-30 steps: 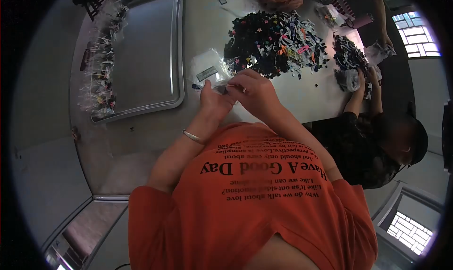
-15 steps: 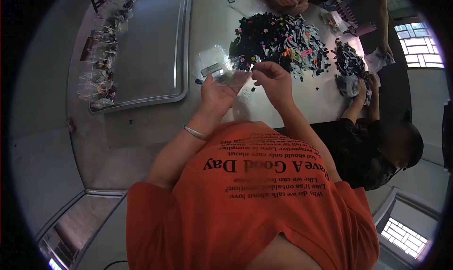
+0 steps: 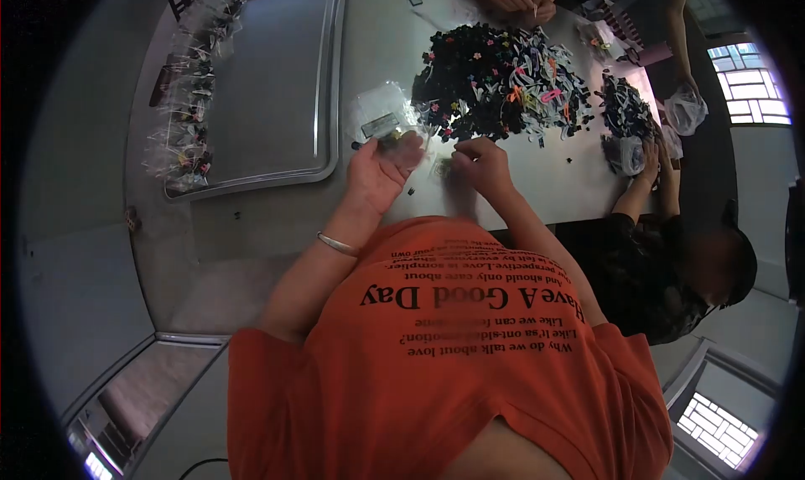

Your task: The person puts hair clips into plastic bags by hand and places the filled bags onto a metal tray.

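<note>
My left hand (image 3: 381, 168), with a bangle at the wrist, is palm up. Its fingers curl over what looks like a small clear plastic bag (image 3: 397, 138); their tips are blurred. My right hand (image 3: 485, 166) is to the right, its thumb and fingers pinched together; whatever they hold is too small to make out. Under and between the hands lies a small clear packet (image 3: 440, 169) on the tabletop. Beyond my left hand is a stack of clear bags (image 3: 377, 103) with a dark-edged rectangular label. A heap of small hair clips (image 3: 486, 73), mostly dark with colored flowers, lies ahead.
A large metal tray (image 3: 268, 77) stands at left, with filled clear bags (image 3: 189, 103) along its outer side. A co-worker's hands (image 3: 524, 2) work across the table. At right, another person's hands (image 3: 652, 157) touch a bagged pile of clips (image 3: 625, 111).
My hands have moved apart; the right has drawn slightly back toward me. The left fingers have curled inward. A small dark piece now shows on the table between my wrists.
</note>
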A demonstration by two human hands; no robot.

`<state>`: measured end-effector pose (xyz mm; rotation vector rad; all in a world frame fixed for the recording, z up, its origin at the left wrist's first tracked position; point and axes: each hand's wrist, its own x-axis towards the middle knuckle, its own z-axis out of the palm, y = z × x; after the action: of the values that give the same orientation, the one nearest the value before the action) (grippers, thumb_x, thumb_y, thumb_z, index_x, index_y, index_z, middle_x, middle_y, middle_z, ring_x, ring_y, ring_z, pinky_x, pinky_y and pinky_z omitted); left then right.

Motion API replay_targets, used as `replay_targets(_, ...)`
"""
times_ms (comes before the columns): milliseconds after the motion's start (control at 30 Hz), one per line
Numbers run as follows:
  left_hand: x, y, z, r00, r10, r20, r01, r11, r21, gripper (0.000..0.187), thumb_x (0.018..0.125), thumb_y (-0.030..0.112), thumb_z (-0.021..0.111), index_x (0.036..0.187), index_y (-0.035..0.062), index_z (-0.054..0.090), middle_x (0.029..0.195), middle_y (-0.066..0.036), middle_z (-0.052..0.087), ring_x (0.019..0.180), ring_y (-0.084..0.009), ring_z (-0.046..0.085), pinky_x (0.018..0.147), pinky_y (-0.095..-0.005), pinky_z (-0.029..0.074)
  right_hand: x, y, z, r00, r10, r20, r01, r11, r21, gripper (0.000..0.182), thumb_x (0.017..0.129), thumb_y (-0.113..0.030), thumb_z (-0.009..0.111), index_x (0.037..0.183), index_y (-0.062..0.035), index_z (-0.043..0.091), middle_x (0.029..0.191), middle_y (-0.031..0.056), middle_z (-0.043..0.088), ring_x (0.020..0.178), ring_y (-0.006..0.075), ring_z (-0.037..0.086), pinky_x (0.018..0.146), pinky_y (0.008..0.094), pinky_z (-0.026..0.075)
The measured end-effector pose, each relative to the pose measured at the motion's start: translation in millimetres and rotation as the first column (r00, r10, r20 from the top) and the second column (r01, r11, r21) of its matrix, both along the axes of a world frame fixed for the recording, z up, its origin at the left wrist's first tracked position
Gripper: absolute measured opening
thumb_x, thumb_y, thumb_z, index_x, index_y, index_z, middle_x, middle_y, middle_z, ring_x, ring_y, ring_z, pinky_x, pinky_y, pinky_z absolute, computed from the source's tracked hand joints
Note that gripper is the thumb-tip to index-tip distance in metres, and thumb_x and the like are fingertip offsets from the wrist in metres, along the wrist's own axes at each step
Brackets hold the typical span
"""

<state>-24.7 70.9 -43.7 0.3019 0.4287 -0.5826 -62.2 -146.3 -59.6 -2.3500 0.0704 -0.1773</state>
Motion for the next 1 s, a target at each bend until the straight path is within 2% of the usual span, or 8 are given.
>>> replay_targets(133, 0, -2, 13, 0.998, 0.024, -0.051, -0.022, 0.999, 0.049, 0.044, 0.098, 0.027, 0.021, 0.126, -0.0013, 0.039, 0.121, -0.021, 0.053, 0.109, -0.0333, 0.055, 0.095, -0.0459, 0.045, -4, 38, 70, 0.987, 0.035, 0.160, -0.077, 0.961, 0.264, 0.017, 0.074, -0.003, 0.070, 0.090, -0.0027, 0.066, 0.083, 0.0068, 0.064, 0.068, 0.0109, 0.060, 0.058, 0.0226, 0.047)
replay_targets(300, -3, -7, 6, 0.999, -0.010, 0.043, 0.013, 0.997, -0.073, 0.044, 0.098, 0.028, 0.021, 0.126, -0.0021, 0.038, 0.120, -0.022, 0.054, 0.108, -0.0342, 0.055, 0.097, -0.0462, 0.043, 3, 67, 98, 0.908, 0.177, 0.380, -0.199, 0.980, 0.020, 0.020, 0.070, -0.002, 0.074, 0.087, -0.0040, 0.065, 0.096, 0.0064, 0.059, 0.069, 0.0099, 0.058, 0.055, 0.0203, 0.045)
replay_targets(433, -3, -7, 17, 0.999, 0.035, -0.032, -0.042, 0.969, -0.243, 0.045, 0.098, 0.027, 0.030, 0.132, -0.0015, 0.033, 0.127, -0.020, 0.048, 0.119, -0.0326, 0.048, 0.101, -0.0436, 0.038, 7, 57, 85, 0.990, -0.092, 0.105, 0.063, 0.967, 0.248, 0.035, 0.075, -0.007, 0.073, 0.105, 0.0004, 0.054, 0.087, 0.0036, 0.061, 0.072, 0.0072, 0.057, 0.059, 0.0196, 0.045)
replay_targets(600, -4, -9, 18, 0.994, 0.019, 0.105, 0.007, 0.971, -0.239, 0.037, 0.096, 0.024, 0.035, 0.121, -0.0004, 0.045, 0.123, -0.019, 0.053, 0.117, -0.0312, 0.050, 0.103, -0.0480, 0.036, 15, 59, 90, 0.970, 0.068, -0.234, 0.072, 0.837, 0.542, 0.027, 0.080, -0.003, 0.066, 0.104, 0.0015, 0.053, 0.087, 0.0043, 0.063, 0.073, 0.0059, 0.058, 0.063, 0.0192, 0.046)
replay_targets(667, -2, 0, 24, 0.986, 0.021, 0.168, 0.017, 0.975, -0.223, 0.032, 0.094, 0.022, 0.043, 0.119, 0.0035, 0.051, 0.119, -0.016, 0.057, 0.114, -0.0302, 0.052, 0.101, -0.0471, 0.038, 23, 56, 92, 0.985, 0.170, 0.040, -0.174, 0.922, 0.346, 0.024, 0.081, -0.001, 0.063, 0.104, 0.0016, 0.055, 0.085, 0.0027, 0.064, 0.073, 0.0048, 0.057, 0.063, 0.0202, 0.047)
replay_targets(800, 14, 22, 3, 0.971, -0.013, 0.237, 0.063, 0.977, -0.205, 0.027, 0.092, 0.026, 0.050, 0.109, 0.0075, 0.060, 0.112, -0.012, 0.061, 0.111, -0.0265, 0.055, 0.099, -0.0426, 0.041, 40, 59, 142, 0.939, 0.343, -0.006, -0.343, 0.939, -0.029, 0.029, 0.074, -0.002, 0.061, 0.102, -0.0019, 0.059, 0.074, 0.0099, 0.064, 0.066, 0.0231, 0.063, 0.061, 0.0313, 0.050)
replay_targets(967, 14, 34, 2, 0.919, -0.094, 0.382, 0.152, 0.980, -0.125, 0.027, 0.091, 0.023, 0.053, 0.113, 0.0071, 0.056, 0.111, -0.010, 0.060, 0.112, -0.0248, 0.054, 0.100, -0.0409, 0.040, 55, 78, 162, 0.916, 0.392, 0.079, -0.387, 0.919, -0.075, 0.027, 0.075, -0.004, 0.060, 0.102, -0.0056, 0.061, 0.074, 0.0086, 0.066, 0.069, 0.0238, 0.065, 0.062, 0.0324, 0.051)
replay_targets(1000, 15, 36, 5, 0.919, -0.094, 0.383, 0.062, 0.994, 0.095, 0.033, 0.087, 0.020, 0.057, 0.117, 0.0070, 0.051, 0.117, -0.010, 0.056, 0.116, -0.0234, 0.051, 0.102, -0.0390, 0.037, 60, 78, 159, 0.907, 0.418, 0.053, -0.409, 0.903, -0.133, 0.027, 0.075, -0.007, 0.060, 0.103, -0.0073, 0.062, 0.075, 0.0079, 0.066, 0.069, 0.0242, 0.065, 0.062, 0.0334, 0.051)
